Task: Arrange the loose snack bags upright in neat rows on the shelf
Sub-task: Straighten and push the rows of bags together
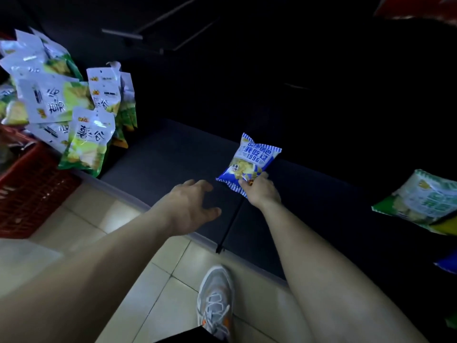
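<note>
**A:** How far along is the shelving?

**B:** Early, I'd judge. Nothing I can see on the shelf [173,154] reads as a neat row yet.

**A:** Where's the bag being handled?

**B:** The blue striped bag [249,162] is over the middle of the shelf, tilted, with its printed face up. The right hand [262,191] has its grip closed on the bag's lower corner, pinching it between thumb and fingers. Whether the bag touches the board or hangs just above it, I cannot tell.

**A:** And the other hand?

**B:** The left hand [193,206] hovers by the shelf's front edge, just left of the bag. Its grip is released, the fingers loosely spread and holding nothing.

**A:** So what's left?

**B:** Most of it, by the look of things. The green-and-white bags [61,100] at the left end lean on one another in a jumble, some tipped forward, beside a red basket [32,191]. A green bag [420,199] at the right lies slanted near the edge. The blue one wants standing upright first — then both ends need straightening into rows.
</note>
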Motion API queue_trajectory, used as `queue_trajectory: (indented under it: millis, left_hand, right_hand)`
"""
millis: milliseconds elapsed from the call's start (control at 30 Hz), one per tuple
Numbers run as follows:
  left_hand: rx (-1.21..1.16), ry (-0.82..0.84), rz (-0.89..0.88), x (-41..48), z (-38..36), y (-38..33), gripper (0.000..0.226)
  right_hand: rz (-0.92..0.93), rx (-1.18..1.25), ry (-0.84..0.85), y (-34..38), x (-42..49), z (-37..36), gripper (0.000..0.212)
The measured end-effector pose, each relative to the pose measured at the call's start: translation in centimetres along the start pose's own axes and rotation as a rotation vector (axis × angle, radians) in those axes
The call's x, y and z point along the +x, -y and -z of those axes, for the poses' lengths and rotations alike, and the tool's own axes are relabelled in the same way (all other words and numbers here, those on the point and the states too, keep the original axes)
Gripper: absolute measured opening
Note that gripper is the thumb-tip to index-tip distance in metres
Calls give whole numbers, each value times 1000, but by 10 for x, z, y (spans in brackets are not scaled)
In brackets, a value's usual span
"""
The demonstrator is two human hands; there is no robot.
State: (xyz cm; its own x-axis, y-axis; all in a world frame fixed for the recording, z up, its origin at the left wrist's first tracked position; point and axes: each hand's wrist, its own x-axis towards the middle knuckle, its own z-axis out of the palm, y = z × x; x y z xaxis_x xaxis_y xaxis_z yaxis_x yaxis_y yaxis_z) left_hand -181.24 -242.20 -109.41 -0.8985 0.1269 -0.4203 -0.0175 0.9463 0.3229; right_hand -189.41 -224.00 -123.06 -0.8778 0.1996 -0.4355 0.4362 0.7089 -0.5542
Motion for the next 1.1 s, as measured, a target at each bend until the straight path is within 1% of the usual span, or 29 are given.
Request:
queue_trajectory:
  millis: [100,200,233,300,467,567,633,700,733,800,833,900,967,1000,1100]
  left_hand:
    - [-18,0,25,2,-4,9,68]
    - [-18,-1,41,3,-5,12,67]
    - [-11,2,39,3,-5,11,68]
    - [5,6,28,3,-4,7,69]
    - [61,9,-17,-3,4,-13,72]
    - [46,-54,-65,-11,11,-34,76]
    - [3,-129,-118,-18,14,-54,83]
    - [-64,-168,-193,-28,15,-80,92]
    - [-98,-159,-239,-33,15,-94,96]
    - [-143,-77,-343,-44,11,-124,101]
    - [-167,-19,-390,-49,7,-139,99]
    - [-220,57,-464,-56,-2,-169,85]
    - [-247,49,-512,-58,-10,-201,70]
    - [-248,36,-529,-58,-14,-217,66]
    - [-183,-8,-558,-54,-27,-261,60]
  right_hand:
    - [-13,62,-65,-1,13,-11,67]
    - [-2,132,-65,-6,20,-8,71]
    - [11,117,-46,-9,20,-4,68]
    - [54,70,-6,-17,17,4,56]
    - [149,-26,62,-47,-25,49,48]
    - [213,-54,89,-68,-68,97,43]
    - [261,-104,106,-82,-100,135,46]
    - [295,-158,121,-97,-135,172,52]
    - [305,-180,125,-104,-151,189,55]
    - [315,-205,125,-122,-183,219,58]
    - [314,-208,115,-131,-197,232,60]
    - [310,-202,78,-151,-220,253,60]
    - [297,-180,36,-174,-239,269,63]
    - [291,-165,21,-186,-247,276,67]
    - [251,-184,-12,-224,-263,296,89]
